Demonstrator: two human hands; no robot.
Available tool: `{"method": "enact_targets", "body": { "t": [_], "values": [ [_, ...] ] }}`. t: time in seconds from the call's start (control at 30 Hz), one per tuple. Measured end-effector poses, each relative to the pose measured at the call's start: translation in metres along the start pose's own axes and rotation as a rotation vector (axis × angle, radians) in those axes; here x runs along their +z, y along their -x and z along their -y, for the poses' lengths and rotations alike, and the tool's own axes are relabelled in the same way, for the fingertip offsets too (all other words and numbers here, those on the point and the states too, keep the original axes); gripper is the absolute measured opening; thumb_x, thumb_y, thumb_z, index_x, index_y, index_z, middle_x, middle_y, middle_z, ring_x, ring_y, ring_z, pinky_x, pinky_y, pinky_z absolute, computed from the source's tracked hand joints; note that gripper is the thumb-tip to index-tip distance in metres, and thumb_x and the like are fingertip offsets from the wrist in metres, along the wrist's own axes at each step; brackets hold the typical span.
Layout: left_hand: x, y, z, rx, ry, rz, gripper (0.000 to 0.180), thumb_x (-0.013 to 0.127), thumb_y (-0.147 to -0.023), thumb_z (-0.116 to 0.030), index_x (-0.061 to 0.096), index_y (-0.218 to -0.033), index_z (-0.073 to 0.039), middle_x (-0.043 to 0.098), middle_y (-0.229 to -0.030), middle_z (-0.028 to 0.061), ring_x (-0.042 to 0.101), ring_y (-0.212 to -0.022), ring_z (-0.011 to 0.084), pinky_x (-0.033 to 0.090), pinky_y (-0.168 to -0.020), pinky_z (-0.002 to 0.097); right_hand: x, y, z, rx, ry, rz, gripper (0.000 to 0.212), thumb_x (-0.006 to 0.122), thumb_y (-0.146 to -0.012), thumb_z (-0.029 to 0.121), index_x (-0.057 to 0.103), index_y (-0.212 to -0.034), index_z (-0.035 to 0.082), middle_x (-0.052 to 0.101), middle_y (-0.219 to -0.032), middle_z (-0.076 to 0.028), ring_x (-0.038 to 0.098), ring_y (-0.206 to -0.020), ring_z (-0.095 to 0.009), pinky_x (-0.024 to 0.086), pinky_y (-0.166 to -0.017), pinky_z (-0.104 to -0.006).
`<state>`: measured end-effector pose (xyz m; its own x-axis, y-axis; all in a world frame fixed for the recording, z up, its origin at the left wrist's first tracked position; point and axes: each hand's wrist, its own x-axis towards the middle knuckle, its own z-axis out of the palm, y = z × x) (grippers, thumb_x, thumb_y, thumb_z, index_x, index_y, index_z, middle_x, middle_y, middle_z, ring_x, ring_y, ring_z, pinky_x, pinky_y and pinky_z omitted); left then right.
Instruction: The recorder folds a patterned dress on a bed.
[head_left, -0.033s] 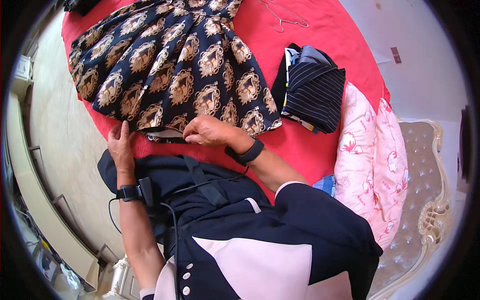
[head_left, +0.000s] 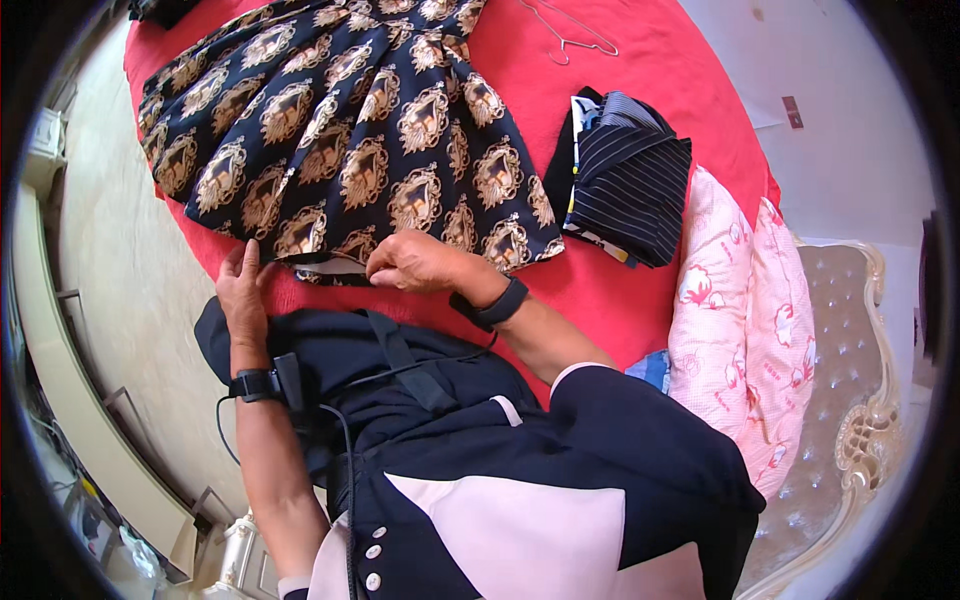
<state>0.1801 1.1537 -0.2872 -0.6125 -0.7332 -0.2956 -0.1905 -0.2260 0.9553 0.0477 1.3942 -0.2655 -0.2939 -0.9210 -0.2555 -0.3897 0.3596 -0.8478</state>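
A black dress [head_left: 365,170] with a gold medallion print lies spread on the red bed cover, its flared skirt toward me and its top cut off by the upper rim. At the left of the hem, my left hand [head_left: 242,290] has its thumb and fingers closed on the fabric edge. My right hand [head_left: 425,262] pinches the hem farther right, its fingers curled. Between the hands the hem is partly turned, and a strip of pale underside shows. Both wrists wear black bands.
Folded dark striped clothes [head_left: 630,180] lie in a pile right of the dress. Beyond them is a wire hanger [head_left: 565,42]. Pink printed bedding [head_left: 735,330] rests by the tufted headboard [head_left: 835,350]. A black cable [head_left: 350,480] runs across my lap from the left wrist.
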Motion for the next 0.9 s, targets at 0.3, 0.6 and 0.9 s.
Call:
{"method": "enact_targets", "body": {
  "t": [0.3,0.6,0.9],
  "values": [
    [0.007,-0.005,-0.001,-0.284,0.067,0.266,0.044,0.065,-0.086,-0.024,0.048,-0.121,-0.001,0.062,-0.096,0.0067,0.061,-0.081,0.0131,0.050,-0.067,0.0223,0.015,-0.024,0.017,-0.069,0.102,0.106,0.021,0.064,-0.079,0.020,0.066,-0.087,0.001,0.063,-0.076,-0.017,0.062,-0.075,-0.034,0.048,-0.067,-0.0397],
    [0.008,-0.001,0.028,-0.126,0.541,0.399,0.028,0.060,-0.086,-0.003,0.056,-0.113,-0.004,0.062,-0.109,0.0067,0.060,-0.098,0.0173,0.049,-0.086,0.0307,-0.029,0.002,-0.024,0.167,0.131,-0.675,0.022,0.063,-0.076,0.015,0.064,-0.094,0.003,0.061,-0.087,-0.016,0.060,-0.084,-0.032,0.048,-0.076,-0.0375],
    [-0.005,0.005,0.012,-0.212,0.745,0.465,0.041,0.057,-0.085,0.003,0.046,-0.124,-0.002,0.057,-0.118,0.0117,0.056,-0.109,0.0228,0.045,-0.097,0.0349,-0.071,0.032,-0.053,0.489,0.493,-1.045,0.079,0.076,-0.066,0.023,0.038,-0.130,-0.002,0.045,-0.126,-0.024,0.041,-0.118,-0.040,0.033,-0.101,-0.0444]
  ]
}}
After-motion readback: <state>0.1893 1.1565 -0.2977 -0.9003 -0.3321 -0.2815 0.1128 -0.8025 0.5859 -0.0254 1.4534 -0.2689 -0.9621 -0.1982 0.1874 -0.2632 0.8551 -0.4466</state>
